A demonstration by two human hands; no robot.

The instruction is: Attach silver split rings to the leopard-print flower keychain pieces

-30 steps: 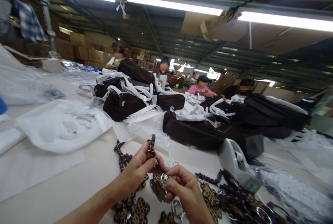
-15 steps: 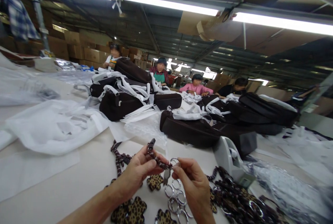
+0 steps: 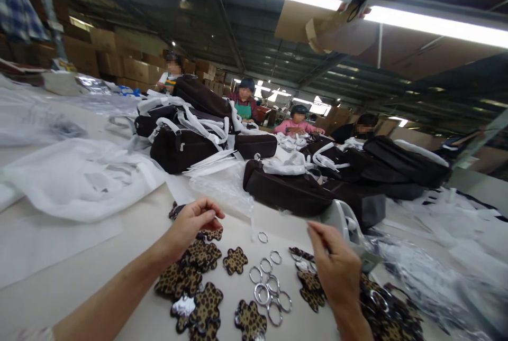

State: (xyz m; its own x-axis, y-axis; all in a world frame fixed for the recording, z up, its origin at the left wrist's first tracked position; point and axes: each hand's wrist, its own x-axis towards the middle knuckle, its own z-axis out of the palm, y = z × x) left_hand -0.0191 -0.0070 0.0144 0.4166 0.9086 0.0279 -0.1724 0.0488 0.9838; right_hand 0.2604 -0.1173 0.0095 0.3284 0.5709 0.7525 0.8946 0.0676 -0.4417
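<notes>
My left hand [image 3: 194,227] hovers over the left side of the table, fingers loosely curved and apart, with nothing visible in them. Beneath and beside it lie leopard-print flower charms [image 3: 202,254] in a heap and part of a dark twisted strap [image 3: 174,210]. My right hand [image 3: 337,264] is raised at the right, thumb and fingertips together, and no object shows between them. Next to it lie a dark patterned strap [image 3: 300,252] and more leopard-print charms [image 3: 311,285]. Several loose silver rings [image 3: 262,294] lie between my hands, along with single flower charms [image 3: 235,260].
Dark brown bags [image 3: 286,185] with white-wrapped straps cover the far side. A grey tape dispenser [image 3: 349,224] stands behind my right hand. White wrapping [image 3: 87,180] lies left, clear plastic [image 3: 413,256] right, and a dark strap pile [image 3: 392,309] at lower right. Several co-workers sit beyond.
The patterned strap and ring have left my hands; a patterned strap now lies beside my right hand. My hands have moved apart, left hand leftward and right hand rightward. The view has tipped down slightly.
</notes>
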